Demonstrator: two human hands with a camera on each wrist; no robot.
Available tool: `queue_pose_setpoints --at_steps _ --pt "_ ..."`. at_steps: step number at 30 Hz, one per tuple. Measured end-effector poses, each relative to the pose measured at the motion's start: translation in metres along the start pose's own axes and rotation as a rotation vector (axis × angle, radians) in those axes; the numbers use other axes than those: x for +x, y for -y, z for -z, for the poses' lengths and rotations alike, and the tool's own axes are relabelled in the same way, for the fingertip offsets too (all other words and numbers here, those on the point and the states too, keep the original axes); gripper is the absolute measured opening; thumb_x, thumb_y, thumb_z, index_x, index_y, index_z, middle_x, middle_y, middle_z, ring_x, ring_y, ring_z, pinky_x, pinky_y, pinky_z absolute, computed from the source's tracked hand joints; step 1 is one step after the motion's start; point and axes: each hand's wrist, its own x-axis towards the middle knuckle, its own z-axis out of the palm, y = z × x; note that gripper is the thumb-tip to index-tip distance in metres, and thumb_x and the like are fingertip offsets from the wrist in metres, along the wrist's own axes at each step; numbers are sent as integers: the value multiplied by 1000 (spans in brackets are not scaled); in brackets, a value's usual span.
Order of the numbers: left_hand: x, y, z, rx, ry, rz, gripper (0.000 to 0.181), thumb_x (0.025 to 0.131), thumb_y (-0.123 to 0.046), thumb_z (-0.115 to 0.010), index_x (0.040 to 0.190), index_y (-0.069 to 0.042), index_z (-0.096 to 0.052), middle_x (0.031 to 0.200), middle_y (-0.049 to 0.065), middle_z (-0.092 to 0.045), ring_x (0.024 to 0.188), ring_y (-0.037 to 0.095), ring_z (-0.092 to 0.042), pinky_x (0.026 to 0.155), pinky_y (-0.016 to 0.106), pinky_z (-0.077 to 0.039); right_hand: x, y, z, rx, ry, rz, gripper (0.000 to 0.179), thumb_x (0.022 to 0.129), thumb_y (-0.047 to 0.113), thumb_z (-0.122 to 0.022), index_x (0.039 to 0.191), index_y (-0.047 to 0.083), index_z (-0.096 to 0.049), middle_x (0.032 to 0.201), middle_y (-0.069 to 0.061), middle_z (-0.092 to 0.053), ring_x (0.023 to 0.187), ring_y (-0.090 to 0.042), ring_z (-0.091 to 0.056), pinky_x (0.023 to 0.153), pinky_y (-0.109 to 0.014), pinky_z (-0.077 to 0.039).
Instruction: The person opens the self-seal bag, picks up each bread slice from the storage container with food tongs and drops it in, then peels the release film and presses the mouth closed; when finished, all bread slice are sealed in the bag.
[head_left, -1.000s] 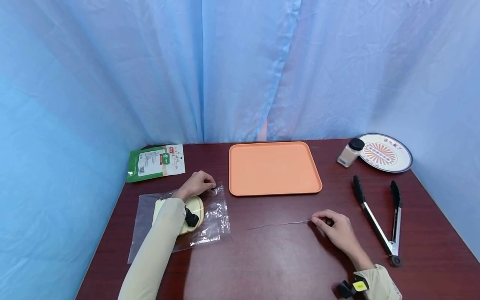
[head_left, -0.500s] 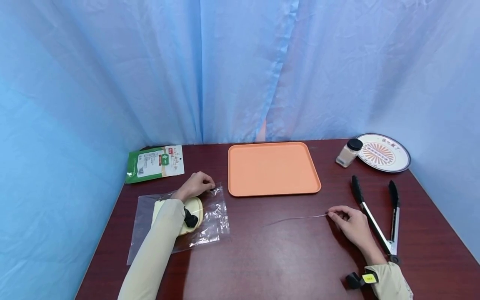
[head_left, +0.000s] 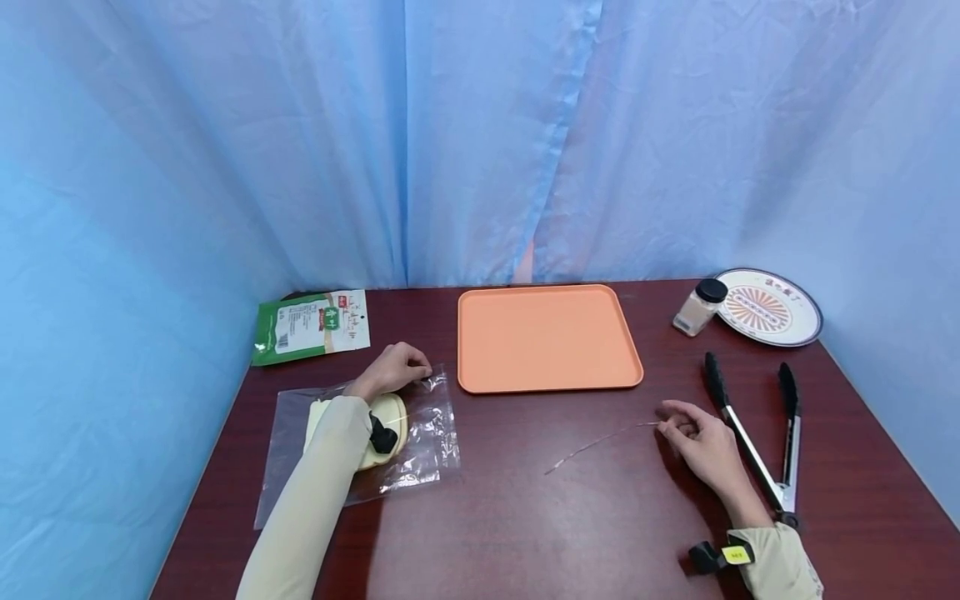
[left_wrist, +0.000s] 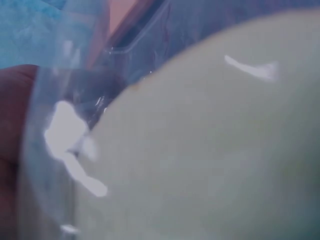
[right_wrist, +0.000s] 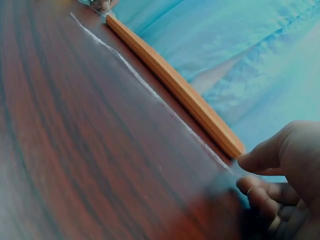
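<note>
Head view, right of centre: the right hand (head_left: 701, 442) pinches one end of a thin plastic strip (right_wrist: 150, 89), likely featherlight, limp and best held by its tip. Centre left, the left hand (head_left: 392, 369) curls its fingers at the upper right corner of a clear bag (head_left: 432, 429), probably slippery.

Orange tray (head_left: 549, 337), dark-streaked red-brown table (head_left: 510, 533), light blue curtains (head_left: 480, 142).
My sleeves (head_left: 296, 517) are cream; the strip (right_wrist: 150, 91) in my right fingers (right_wrist: 262, 156) is clear with a whitish shine, like the bag (head_left: 435, 425), whose flat piece (head_left: 392, 408) is pale yellow. The packet (head_left: 307, 323) is green and white with red marks, the jar (head_left: 694, 315) beige under black, the tongs (head_left: 753, 454) silver and black, the plate (head_left: 759, 308) white with orange rays and a dark rim.
</note>
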Motion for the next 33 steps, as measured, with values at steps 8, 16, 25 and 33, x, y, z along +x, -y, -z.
queue_pose_setpoints --at_steps 8,16,25,33 --pt "2 -4 2 0 28 14 16 96 -12 -64 100 -5 -78 93 10 -75 75 14 -63 67 24 -49 -3 34 2 -76 -175 39 54 74 -3 -65 127 2 -60 91 -14 -67 64 12 -46 64 -11 -34" --pt "3 -4 6 2 36 29 15 95 -12 -65 99 -6 -78 91 8 -74 71 11 -57 65 23 -45 -24 101 -32 50 111 150 36 81 1 -74 116 1 -66 83 -3 -71 65 6 -56 60 -19 -46" --pt "4 -1 7 -26 48 36 16 96 -13 -64 100 -5 -77 89 11 -73 72 15 -59 63 24 -47 -60 159 -96 75 361 487 41 82 6 -76 121 2 -64 91 -2 -69 70 2 -58 62 -16 -50" --pt "4 0 14 -46 95 45 19 97 -18 -65 101 -4 -77 90 13 -73 75 20 -64 64 26 -50 -78 208 -136 -314 267 887 47 87 24 -75 130 14 -58 94 1 -72 65 -9 -63 53 -20 -50"
